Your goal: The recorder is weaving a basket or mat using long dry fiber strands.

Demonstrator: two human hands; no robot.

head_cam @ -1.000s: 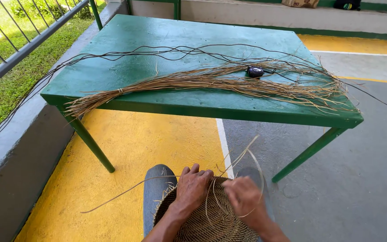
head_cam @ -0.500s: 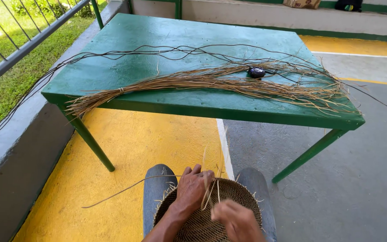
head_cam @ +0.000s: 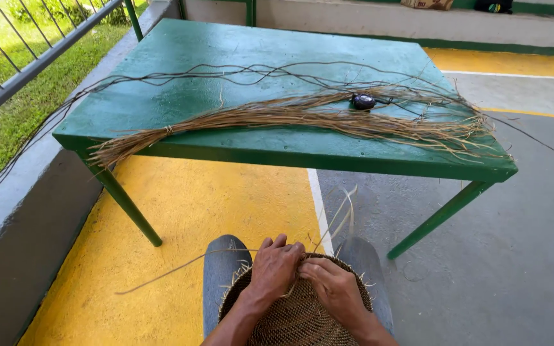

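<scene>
Woven basket (head_cam: 296, 314) on lap, rim in work.
Left hand (head_cam: 274, 269) and right hand (head_cam: 331, 288) pinch rim strands; keep loose fibre (head_cam: 344, 211) above taut.

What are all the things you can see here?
table: one, green, in the middle, on the floor
straw bundle: one, tan, lying across the table
thin strands: several, dark, on the table behind the bundle
small object: one, black, on the bundle
railing: one, grey, far left, by the grass
floor: yellow and grey, under the table
basket: one, brown, woven, on the lap
left hand: on the basket's rim
right hand: on the basket's rim, beside the left
</scene>
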